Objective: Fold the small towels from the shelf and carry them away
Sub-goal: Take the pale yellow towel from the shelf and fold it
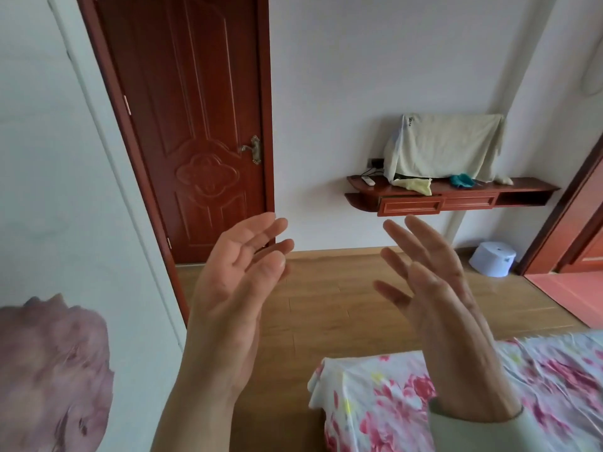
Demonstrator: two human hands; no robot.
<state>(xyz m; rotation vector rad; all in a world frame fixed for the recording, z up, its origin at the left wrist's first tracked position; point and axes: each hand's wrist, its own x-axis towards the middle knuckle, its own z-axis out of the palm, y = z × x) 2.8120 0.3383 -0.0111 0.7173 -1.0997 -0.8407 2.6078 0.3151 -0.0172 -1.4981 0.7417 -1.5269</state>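
Soft, even daylight fills the room, with no hard shadows or glare. Wide-angle distortion bows the door frame (107,125) at left and the far right wall edge. The floral bedsheet (489,402), near right, is smeared by motion blur; the far shelf (456,194) stays fairly sharp.

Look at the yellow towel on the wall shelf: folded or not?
Not folded. The yellow towel lies crumpled on the shelf, one corner hanging over its front edge.

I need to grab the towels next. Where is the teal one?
The teal towel lies on the wall shelf, upper right, below the cloth-draped object.
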